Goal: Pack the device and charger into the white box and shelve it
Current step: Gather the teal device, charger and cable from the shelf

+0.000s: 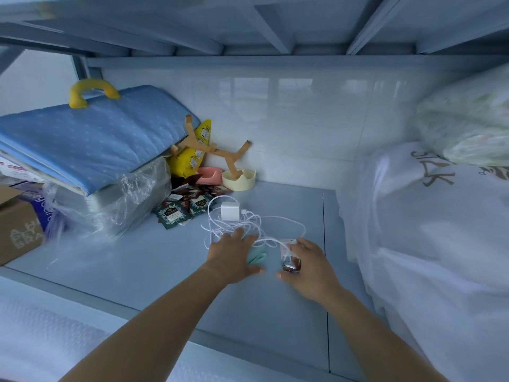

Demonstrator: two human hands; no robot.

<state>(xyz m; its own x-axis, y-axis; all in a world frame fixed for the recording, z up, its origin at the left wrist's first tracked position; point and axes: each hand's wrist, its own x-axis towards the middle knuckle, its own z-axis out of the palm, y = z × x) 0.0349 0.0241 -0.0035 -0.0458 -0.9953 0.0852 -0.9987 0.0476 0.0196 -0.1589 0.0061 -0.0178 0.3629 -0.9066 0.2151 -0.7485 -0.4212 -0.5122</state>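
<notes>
A white charger block (230, 211) lies on the pale blue shelf (137, 266), its white cable (286, 220) tangled in loops toward me. My left hand (232, 255) rests flat with fingers spread over a mint-green item (257, 256) and the near cable loops. My right hand (307, 267) curls around a small shiny device (289, 264) with a clear or white part; how firmly it grips I cannot tell. No white box is in view.
Tea sachets (176, 215) lie left of the charger. Behind stand a cream cup (239, 180) with a wooden stand, a pink dish and a yellow packet. A blue padded mat (91, 142) over plastic-wrapped bins fills the left; white bagged bedding (429, 230) fills the right.
</notes>
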